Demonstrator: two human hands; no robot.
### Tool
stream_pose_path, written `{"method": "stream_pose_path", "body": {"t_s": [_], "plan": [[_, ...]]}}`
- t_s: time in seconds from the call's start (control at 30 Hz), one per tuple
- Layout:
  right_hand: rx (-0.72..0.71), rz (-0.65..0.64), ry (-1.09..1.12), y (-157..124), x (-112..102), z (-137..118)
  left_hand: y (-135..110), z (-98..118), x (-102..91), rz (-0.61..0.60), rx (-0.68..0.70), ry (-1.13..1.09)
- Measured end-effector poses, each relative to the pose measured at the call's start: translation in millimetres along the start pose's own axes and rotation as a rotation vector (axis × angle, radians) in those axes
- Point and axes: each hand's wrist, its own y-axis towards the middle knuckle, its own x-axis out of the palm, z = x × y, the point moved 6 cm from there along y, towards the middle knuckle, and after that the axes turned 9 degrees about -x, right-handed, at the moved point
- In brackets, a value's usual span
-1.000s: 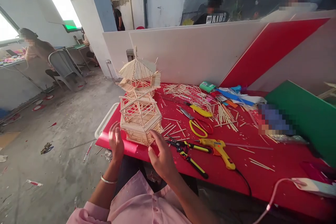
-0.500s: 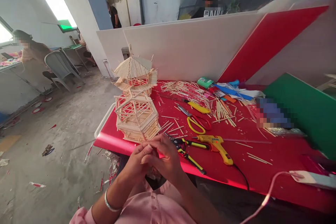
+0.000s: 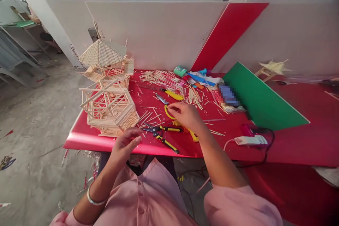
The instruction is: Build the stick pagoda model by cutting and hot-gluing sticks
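My left hand [image 3: 126,144] is at the front edge of the red table, just below the wooden stick model, its thumb apart from its fingers and nothing held. Over the middle of the table hovers my right hand [image 3: 186,114], fingers loosely bent and holding nothing I can see. It partly covers the yellow glue gun [image 3: 195,136] and the scissors [image 3: 168,112]. Between both hands lie black-and-yellow pliers [image 3: 159,132], handles spread. The tiered stick model [image 3: 108,102], with a pointed roof, stands upright at the left; an open stick frame sits in front of it.
Loose sticks [image 3: 161,80] are strewn behind a yellow-handled tool [image 3: 173,94]. A green container [image 3: 180,71] lies at the back. To the right are a green board [image 3: 259,102] and a white power strip [image 3: 250,140]. A white partition [image 3: 159,35] borders the far side.
My clasped hands have come apart. My right hand has moved forward and right over the scissors and glue gun; my left stays near the model. The view has turned right.
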Motion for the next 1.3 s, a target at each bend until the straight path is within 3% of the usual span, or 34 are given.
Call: {"method": "stream_pose_path", "body": {"t_s": [0.1,0.27,0.4,0.5,0.67,0.73,0.83,0.93,1.03,1.3], "plan": [[-0.093,-0.283,-0.237,38.3,37.4,0.7,-1.6,-1.4,1.5,0.014,0.019,0.056],[-0.148,-0.425,-0.326,84.8,91.8,-13.3,-7.4,0.3,-1.2,0.016,0.056,0.195],[-0.153,-0.506,-0.348,101.9,111.1,-21.5,-11.4,7.6,-2.8,0.024,0.104,0.302],[-0.131,-0.509,-0.323,105.6,98.6,-22.7,-17.6,17.4,-4.0,0.022,0.143,0.323],[-0.172,-0.457,-0.121,92.3,37.9,-45.1,-31.4,41.0,-22.8,0.155,0.144,0.069],[-0.183,-0.409,0.191,84.3,11.1,-69.4,-32.7,51.7,-33.4,0.245,0.148,-0.089],[-0.178,-0.474,0.594,76.4,-8.7,-118.2,-25.4,62.2,-44.4,0.324,0.13,-0.314],[-0.193,-0.581,0.588,81.9,-4.8,-163.9,-13.1,60.4,-46.9,0.304,0.036,-0.507],[-0.193,-0.58,0.466,98.2,7.5,-190.5,-7.1,54.4,-47.8,0.259,-0.021,-0.574],[-0.182,-0.567,0.291,111.6,28.6,-203.8,-3.7,49.7,-58.0,0.198,-0.039,-0.541]]}}
